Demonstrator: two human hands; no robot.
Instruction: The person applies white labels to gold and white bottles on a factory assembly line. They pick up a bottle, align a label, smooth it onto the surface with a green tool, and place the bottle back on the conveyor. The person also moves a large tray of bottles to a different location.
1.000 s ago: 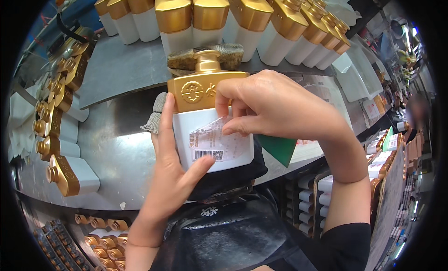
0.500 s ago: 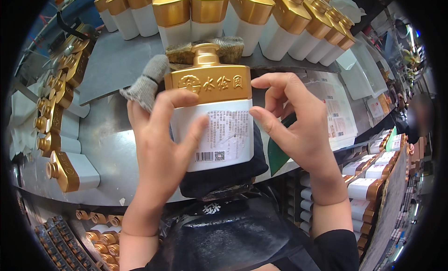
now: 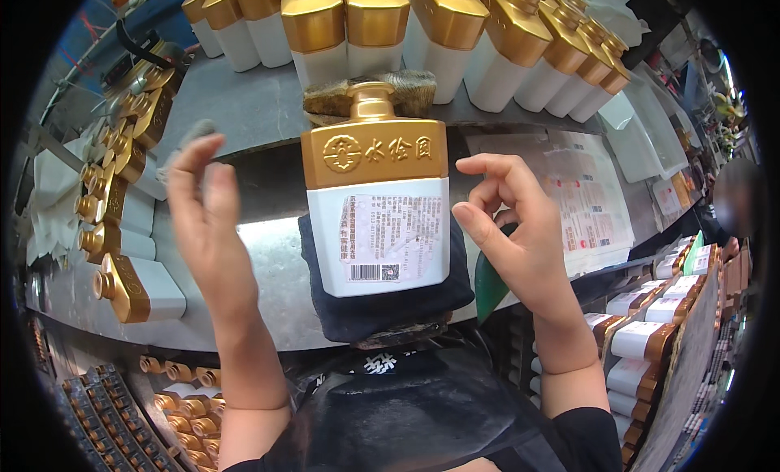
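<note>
A flat white bottle [image 3: 378,253] with a gold shoulder and neck lies tilted on a black padded cloth [image 3: 333,322]. Its neck is by a worn wooden block [image 3: 327,100]. On the white front sits a printed label [image 3: 398,236], wrinkled at its right side. My left hand [image 3: 215,224] is off to the bottle's left, slightly blurred, fingers apart. Behind its fingers shows a grey knitted finger cover [image 3: 199,131], seemingly worn on one finger. To the right, my right hand [image 3: 516,228] hovers beside the bottle without touching it, thumb and index finger apart, holding nothing.
Gold-topped bottles [image 3: 378,25] stand in a row across the back; several more [image 3: 138,285] line the left edge. A label sheet [image 3: 585,204] and clear plastic bin [image 3: 650,123] are on the right. A green flat piece [image 3: 490,281] is partly behind my right hand. Labelled bottles [image 3: 642,338] fill the lower right.
My left hand has moved left, away from the bottle's front, uncovering the label's left side. My right hand stays beside the bottle. The view has shifted slightly.
</note>
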